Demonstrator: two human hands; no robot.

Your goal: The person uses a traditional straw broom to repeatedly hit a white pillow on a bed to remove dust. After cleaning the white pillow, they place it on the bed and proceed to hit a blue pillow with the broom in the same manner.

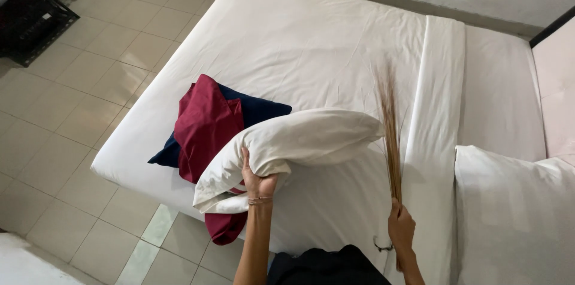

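Gripping the white pillow [293, 144] in our closed left hand [256, 178], we clench our right hand [400, 226] around a stick broom [390, 132] above the white mattress [311, 45].

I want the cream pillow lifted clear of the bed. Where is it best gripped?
Grip the cream pillow at its bunched near end, from below, where the left hand pinches it: the slack cover gathers there, while the far end is plump and smooth.
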